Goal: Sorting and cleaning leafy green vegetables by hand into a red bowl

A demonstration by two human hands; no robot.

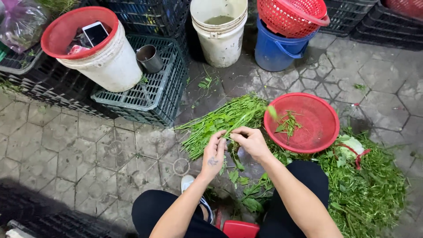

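Plastic bag (22, 22): at the far left top, clear, knotted, with something purple and green inside; the contents are too blurred to name.
Dark crates (48, 83): black slatted crates along the left, with a grey-green crate (150, 90) on top beside them.
White bucket (112, 61): stands on the grey-green crate, capped by a red basin (55, 42) that holds a white phone (95, 33) and some small red and dark items.
Metal cup (149, 58): lies tilted on the grey-green crate, just right of the white bucket.
Cream bucket (219, 31): on the paving at top centre, with murky greenish water inside.
Left hand (214, 152): fingers pinched shut on a green stem (229, 140) at the near end of the bunch.
Bunch of green stems (220, 121): lies on the paving, stretching from the hands up towards the red bowl.
Right hand (251, 141): fingertips closed on the same stem, touching the left hand's fingers.
Blue bucket (275, 50): right of the cream bucket, with a red mesh basket (291, 15) sitting in its mouth.
Red bowl (326, 128): on the ground right of the hands, holding a few picked green sprigs (288, 123).
Leaf trimmings (370, 194): a heap of green scraps spread under and right of the red bowl, with a pale leafy piece (350, 145) and a red band on it.
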